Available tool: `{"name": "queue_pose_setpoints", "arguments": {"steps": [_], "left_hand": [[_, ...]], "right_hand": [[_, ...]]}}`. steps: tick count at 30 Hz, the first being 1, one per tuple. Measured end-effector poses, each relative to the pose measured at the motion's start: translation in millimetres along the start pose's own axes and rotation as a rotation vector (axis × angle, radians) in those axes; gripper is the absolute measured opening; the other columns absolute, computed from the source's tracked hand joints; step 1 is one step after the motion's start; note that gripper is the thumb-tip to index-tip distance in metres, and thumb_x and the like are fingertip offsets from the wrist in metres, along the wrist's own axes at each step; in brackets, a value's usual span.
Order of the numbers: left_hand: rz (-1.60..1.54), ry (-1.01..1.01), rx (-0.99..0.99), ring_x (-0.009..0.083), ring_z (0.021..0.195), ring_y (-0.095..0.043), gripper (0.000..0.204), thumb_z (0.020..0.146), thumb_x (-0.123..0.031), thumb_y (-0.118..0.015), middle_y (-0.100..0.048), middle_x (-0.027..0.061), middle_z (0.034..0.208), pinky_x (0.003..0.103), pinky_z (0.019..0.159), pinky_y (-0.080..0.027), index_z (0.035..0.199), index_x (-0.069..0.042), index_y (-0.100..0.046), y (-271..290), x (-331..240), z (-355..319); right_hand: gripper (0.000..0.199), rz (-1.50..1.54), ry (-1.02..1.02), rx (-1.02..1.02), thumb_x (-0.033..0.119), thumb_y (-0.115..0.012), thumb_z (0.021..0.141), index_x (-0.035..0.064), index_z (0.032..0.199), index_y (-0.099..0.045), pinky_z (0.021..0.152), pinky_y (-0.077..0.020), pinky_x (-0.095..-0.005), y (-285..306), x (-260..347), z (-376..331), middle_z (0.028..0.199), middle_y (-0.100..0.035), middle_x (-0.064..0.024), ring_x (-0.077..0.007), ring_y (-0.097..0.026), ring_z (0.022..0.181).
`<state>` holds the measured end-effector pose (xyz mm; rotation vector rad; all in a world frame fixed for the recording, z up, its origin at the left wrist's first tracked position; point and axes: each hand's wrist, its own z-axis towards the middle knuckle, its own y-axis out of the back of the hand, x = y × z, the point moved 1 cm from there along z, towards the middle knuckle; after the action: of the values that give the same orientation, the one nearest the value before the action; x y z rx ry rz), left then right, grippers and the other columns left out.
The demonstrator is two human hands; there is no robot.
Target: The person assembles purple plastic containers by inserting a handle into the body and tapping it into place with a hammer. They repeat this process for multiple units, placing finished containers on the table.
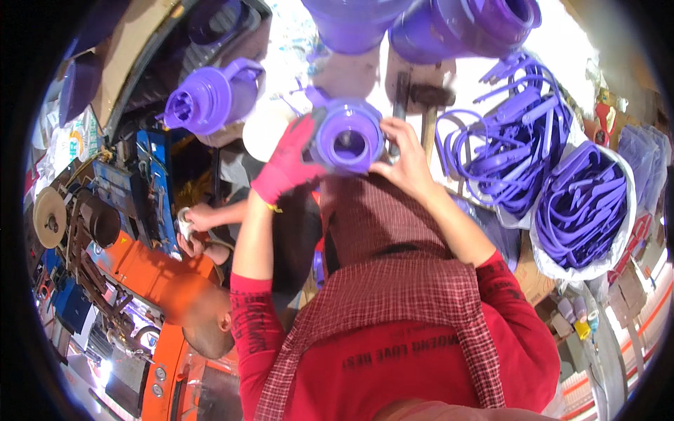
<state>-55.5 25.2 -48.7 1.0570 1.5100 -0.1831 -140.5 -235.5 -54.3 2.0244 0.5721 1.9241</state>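
Observation:
Between my two hands is a purple plastic jug (351,116), its round opening facing up with a dark hollow inside. My left hand (291,158), in a red glove with dark fingertips, grips the jug's left side. The bare fingers of my right hand (408,158) press on its right side, thumb near the lower edge. Just beyond my right fingers, a hammer (430,95) lies beside a dark bar (401,91). A pale round object (265,132) shows behind my gloved hand. Farther left, another purple jug (210,100) with a handle lies tilted.
Large purple containers (449,28) stand at the far edge. To the right are a tangled heap of purple strap-like plastic pieces (519,140) and a white sack (630,203) full of similar pieces. At left, a co-worker's hands (200,221) are near blue machinery (156,165) and an orange machine (133,263).

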Motion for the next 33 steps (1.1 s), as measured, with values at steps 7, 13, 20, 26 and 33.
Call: {"name": "queue_pose_setpoints", "arguments": {"steps": [7,13,20,26,33], "left_hand": [[0.041,-0.024,0.004,0.0374,0.14,-0.038,0.099,0.065,-0.018,-0.082,-0.043,0.0176,0.151,0.045,0.117,-0.033,0.153,-0.007,-0.037,2,-2,2],[0.031,-0.052,-0.021,0.0381,0.141,-0.037,0.098,0.066,-0.02,-0.082,-0.043,0.018,0.152,0.045,0.117,-0.032,0.152,-0.008,-0.037,-2,2,-1],[0.353,0.052,-0.02,0.0398,0.142,-0.035,0.09,0.071,-0.033,-0.08,-0.039,0.0179,0.155,0.049,0.113,-0.034,0.149,-0.009,-0.042,-13,2,-6],[0.223,0.108,-0.593,0.043,0.138,-0.039,0.098,0.067,-0.039,-0.085,-0.041,0.0221,0.15,0.049,0.114,-0.032,0.147,-0.003,-0.041,-6,20,-42],[0.643,0.661,-0.529,0.0456,0.144,-0.027,0.116,0.063,-0.057,-0.082,-0.03,0.0293,0.155,0.052,0.118,-0.026,0.153,-0.005,-0.032,-20,86,-16]], "right_hand": [[0.089,0.03,0.002,-0.005,0.025,-0.092,0.062,0.0019,0.136,-0.048,0.109,-0.0423,-0.0439,0,4,3,0.136,-0.049,-0.019,-0.0366,-0.05,0.128],[0.085,-0.019,-0.025,0.03,0.022,-0.092,0.062,0.0026,0.136,-0.053,0.109,-0.0424,-0.0436,-1,5,1,0.136,-0.048,-0.0178,-0.0359,-0.049,0.129],[0.086,-0.151,-0.029,0.027,0.019,-0.09,0.063,0.0032,0.138,-0.05,0.107,-0.0441,-0.045,-10,8,0,0.137,-0.048,-0.0171,-0.0384,-0.048,0.129],[0.083,-0.206,-0.036,-0.151,0.024,-0.087,0.071,-0.0007,0.139,-0.047,0.111,-0.0383,-0.0452,25,-22,-11,0.142,-0.045,-0.0221,-0.0391,-0.045,0.133],[0.081,-0.497,-0.643,-0.241,0.026,-0.081,0.078,-0.0103,0.138,-0.041,0.11,-0.0371,-0.0456,5,-162,-36,0.137,-0.044,-0.0295,-0.0441,-0.044,0.129]]}}
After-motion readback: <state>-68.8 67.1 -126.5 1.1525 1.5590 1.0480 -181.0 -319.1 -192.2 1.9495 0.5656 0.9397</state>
